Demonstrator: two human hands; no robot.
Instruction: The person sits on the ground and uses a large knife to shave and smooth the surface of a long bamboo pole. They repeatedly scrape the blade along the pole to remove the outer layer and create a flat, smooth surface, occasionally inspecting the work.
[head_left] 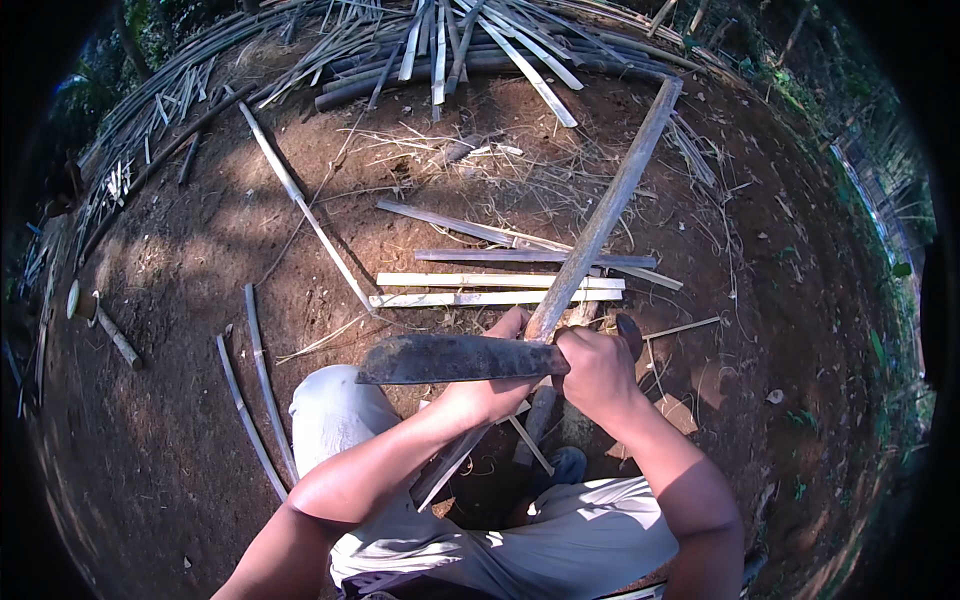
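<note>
My right hand (598, 368) is closed around the handle of a machete (450, 360). Its wide dark blade points left and lies across in front of my left hand (487, 398), hiding part of it. The fingers of that left hand are wrapped round a long grey bamboo piece (620, 200), which slants from the far right down toward my lap. The blade crosses the bamboo at the grip; whether they touch I cannot tell. A dark, rounded handle end (630, 337) sticks out beyond my right fist. Below the hands, a pale strip end (445, 480) shows between my legs.
Several split bamboo strips (500, 298) lie just ahead on brown soil (220, 260). One long pale strip (300, 200) slants at the left, with two curved strips (262, 380) beside my knee. Big bamboo piles (440, 50) stretch across the back. A short cut pole (118, 337) lies far left.
</note>
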